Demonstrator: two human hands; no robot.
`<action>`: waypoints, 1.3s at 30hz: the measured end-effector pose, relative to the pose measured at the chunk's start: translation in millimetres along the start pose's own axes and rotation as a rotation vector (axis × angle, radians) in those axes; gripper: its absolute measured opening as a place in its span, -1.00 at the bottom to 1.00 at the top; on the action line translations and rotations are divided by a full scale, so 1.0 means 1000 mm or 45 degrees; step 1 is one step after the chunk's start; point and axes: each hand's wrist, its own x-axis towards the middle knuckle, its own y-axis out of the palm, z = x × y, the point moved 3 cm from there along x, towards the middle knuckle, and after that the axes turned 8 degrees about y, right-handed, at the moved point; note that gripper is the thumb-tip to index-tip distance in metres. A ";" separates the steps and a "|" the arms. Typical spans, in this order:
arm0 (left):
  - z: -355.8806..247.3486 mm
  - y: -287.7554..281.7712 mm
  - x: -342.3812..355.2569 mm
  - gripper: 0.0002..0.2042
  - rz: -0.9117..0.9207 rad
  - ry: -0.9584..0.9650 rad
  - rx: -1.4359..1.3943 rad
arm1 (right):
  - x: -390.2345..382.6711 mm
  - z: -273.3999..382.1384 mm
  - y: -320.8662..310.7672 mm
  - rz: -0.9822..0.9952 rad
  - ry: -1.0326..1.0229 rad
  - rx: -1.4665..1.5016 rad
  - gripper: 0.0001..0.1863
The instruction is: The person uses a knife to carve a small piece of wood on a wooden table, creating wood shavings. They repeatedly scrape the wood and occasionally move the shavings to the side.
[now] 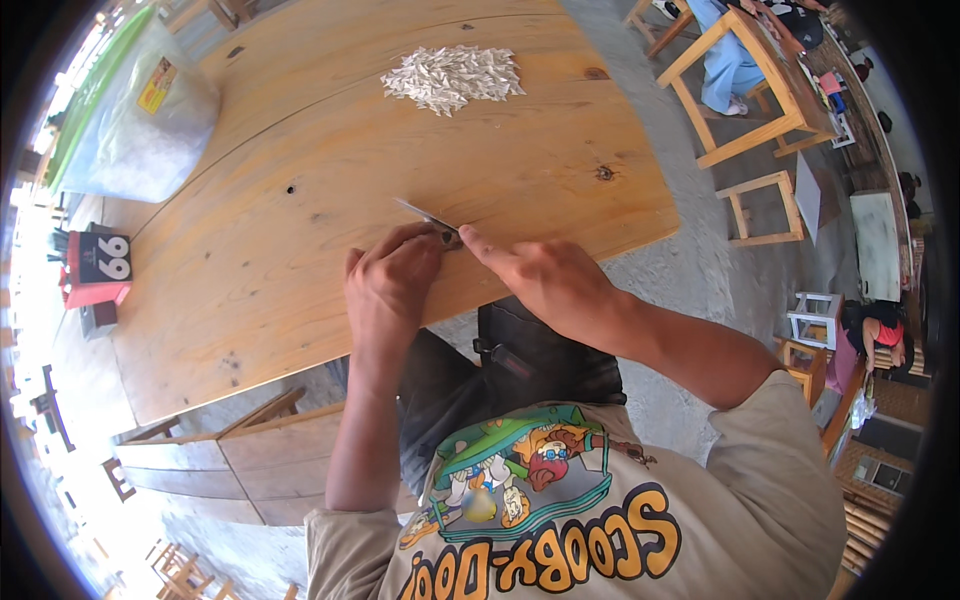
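Plank-built and honey-coloured, the wooden table is set across the upper left and centre of the frame, with grey floor to its right. Pale slivers are heaped at top centre, well apart from the hands. At upper left, a clear container with a green rim is stood on the table; a red-and-black holder is placed below it at the left edge.

Work is carried out at mid-frame, over the near table edge. A thin blade is gripped in the right hand, its tip directed to the upper left and the index finger extended to its near end. The left hand is closed, its bent fingers bunched beside the blade; a small dark piece appears to be pinched there, though its kind cannot be told.

For good control, the piece should be held firmly and the left fingertips drawn back from the edge. Pressure should be applied lightly through the extended index finger, in short strokes. The tip should be directed away from the lap, and both wrists are best steadied against the table.
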 end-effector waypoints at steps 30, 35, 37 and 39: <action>0.001 -0.003 -0.003 -0.90 -0.040 0.016 0.032 | 0.075 -0.059 -0.018 -0.052 0.182 0.129 -0.39; -0.003 -0.007 0.000 -0.89 -0.032 0.036 0.037 | 0.115 -0.088 -0.020 -0.123 0.163 -0.083 -0.39; -0.002 -0.005 0.000 -0.89 -0.021 0.037 0.046 | 0.121 -0.093 -0.021 -0.165 0.146 -0.127 -0.38; -0.001 -0.004 -0.002 -0.88 -0.016 0.033 0.051 | 0.121 -0.091 -0.024 -0.217 0.096 -0.088 -0.37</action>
